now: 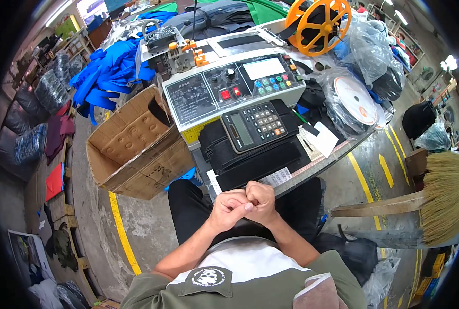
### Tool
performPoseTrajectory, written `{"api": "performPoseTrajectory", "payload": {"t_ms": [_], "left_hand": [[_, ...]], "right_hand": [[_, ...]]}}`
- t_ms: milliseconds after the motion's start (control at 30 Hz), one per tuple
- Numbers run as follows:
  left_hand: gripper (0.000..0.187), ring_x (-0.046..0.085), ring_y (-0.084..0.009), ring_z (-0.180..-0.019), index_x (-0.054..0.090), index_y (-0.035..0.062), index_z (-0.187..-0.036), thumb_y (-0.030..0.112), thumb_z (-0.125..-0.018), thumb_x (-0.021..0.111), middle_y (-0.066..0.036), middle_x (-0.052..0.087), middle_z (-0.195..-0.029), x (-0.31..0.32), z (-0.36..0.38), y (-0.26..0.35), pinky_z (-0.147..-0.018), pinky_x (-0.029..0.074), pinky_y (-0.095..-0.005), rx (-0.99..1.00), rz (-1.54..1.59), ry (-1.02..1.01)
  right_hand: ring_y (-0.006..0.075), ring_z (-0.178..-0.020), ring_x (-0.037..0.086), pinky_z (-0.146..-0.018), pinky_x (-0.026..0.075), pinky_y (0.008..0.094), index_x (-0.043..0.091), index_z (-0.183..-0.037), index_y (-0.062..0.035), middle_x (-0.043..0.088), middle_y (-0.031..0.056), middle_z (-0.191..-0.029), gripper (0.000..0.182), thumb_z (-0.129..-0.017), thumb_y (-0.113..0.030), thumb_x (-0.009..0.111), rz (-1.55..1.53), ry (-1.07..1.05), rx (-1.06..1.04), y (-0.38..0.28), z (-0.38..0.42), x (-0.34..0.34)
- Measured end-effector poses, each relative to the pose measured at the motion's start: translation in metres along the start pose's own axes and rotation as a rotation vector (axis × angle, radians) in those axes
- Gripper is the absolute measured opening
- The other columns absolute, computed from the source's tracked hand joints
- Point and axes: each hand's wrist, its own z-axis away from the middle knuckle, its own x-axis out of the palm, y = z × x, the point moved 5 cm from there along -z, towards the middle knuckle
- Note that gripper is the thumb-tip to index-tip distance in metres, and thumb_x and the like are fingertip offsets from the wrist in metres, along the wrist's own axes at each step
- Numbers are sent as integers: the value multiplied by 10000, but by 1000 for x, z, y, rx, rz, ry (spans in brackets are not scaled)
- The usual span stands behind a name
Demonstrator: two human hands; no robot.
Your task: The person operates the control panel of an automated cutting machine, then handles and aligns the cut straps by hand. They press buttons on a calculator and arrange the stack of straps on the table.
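Observation:
In front of my lap, at the near edge of the machine table (304,174), my left hand (228,210) and my right hand (261,202) are pressed together with their fingers curled in. No object shows in either hand; the inner fingers are partly hidden. Just beyond them lie stacked black strips (250,166), and a black calculator (255,127) rests on top. Behind it stands a strip-cutting machine (188,98) with a control panel, a red switch (226,95) and coloured buttons (273,82).
An open cardboard box (142,165) stands left of the machine. Blue straps (111,69) are heaped behind it. An orange reel (319,26) rises at the back, and a plastic-wrapped roll (353,100) lies right. A straw broom (445,198) juts in from the right.

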Motion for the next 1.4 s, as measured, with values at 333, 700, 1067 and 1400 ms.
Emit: {"api": "performPoseTrajectory", "payload": {"t_ms": [333, 700, 1067, 1400], "left_hand": [[147, 666, -156, -837, 810, -6, -890, 75, -1005, 767, -83, 745, -903, -3, 1, -2, -756, 511, -299, -59, -32, 26], [141, 633, -163, -698, 819, 7, -862, 83, -970, 771, -81, 711, -790, 11, -6, 2, -642, 470, -331, -30, -245, -81], [83, 594, -184, -647, 808, 27, -869, 102, -903, 821, -66, 690, -755, 29, -5, 10, -620, 440, -340, -12, -461, -69], [303, 610, -266, -742, 819, 68, -1103, 109, -806, 862, -56, 633, -828, 148, -88, 15, -690, 437, -407, 281, -819, -437]], "right_hand": [[299, -534, 482, -494, 361, 414, 399, -709, -105, 425, 93, -659, 511, -773, -179, 900, 43, 4, -38, 0, -1, 0], [326, -619, 557, -616, 431, 442, 437, -763, -112, 495, 84, -717, 435, -801, -195, 863, 228, 2, -72, -11, 22, -23], [337, -705, 583, -680, 460, 452, 459, -767, -90, 531, 94, -784, 346, -795, -147, 800, 93, -64, -77, -8, 24, -36], [166, -982, 764, -836, 648, 337, 748, -1255, -51, 788, 71, -1143, 357, -1041, -332, 799, -210, 226, 1106, 93, 150, -358]]}}
